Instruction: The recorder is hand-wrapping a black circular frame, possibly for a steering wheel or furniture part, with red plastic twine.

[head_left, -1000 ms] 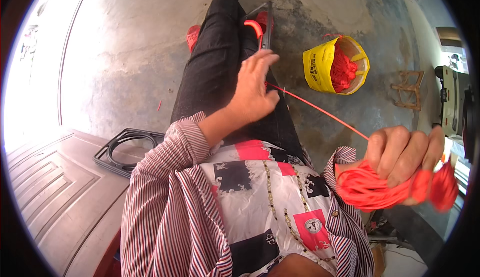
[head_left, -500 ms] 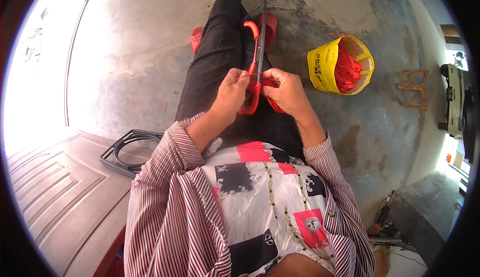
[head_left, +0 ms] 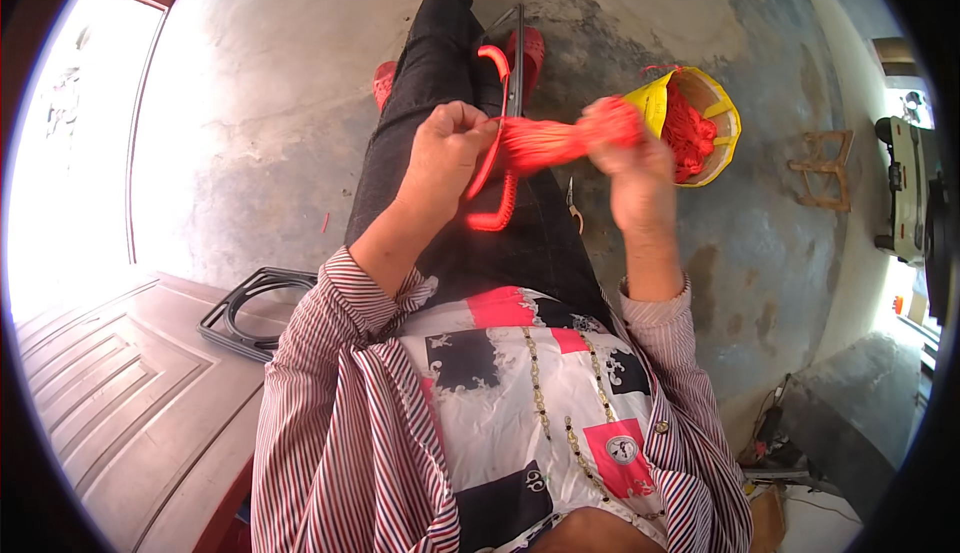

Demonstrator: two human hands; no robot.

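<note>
Across my lap stands a dark metal frame (head_left: 516,71), its lower bend wrapped tightly in red cord (head_left: 494,221). A smooth red curved end (head_left: 494,53) sticks up beside the dark bar. My left hand (head_left: 446,153) is closed in a pinch at the frame's side, where red strands meet its fingertips. Out to the right, my right hand (head_left: 638,161) grips a bundle of red cord (head_left: 548,143), smeared by motion. The bundle's strands stretch back toward the frame and my left fingers.
On the floor at right stands a yellow bucket (head_left: 722,81) holding more red cord (head_left: 688,133). Scissors (head_left: 574,205) lie beside my right thigh. A black frame (head_left: 250,305) rests on a panelled surface (head_left: 130,353) at left. A wooden frame (head_left: 826,171) lies farther right.
My right hand has swung right, away from the frame, with the red cord bundle now stretched out. My left hand has shifted slightly left and up. The scissors have come into view.
</note>
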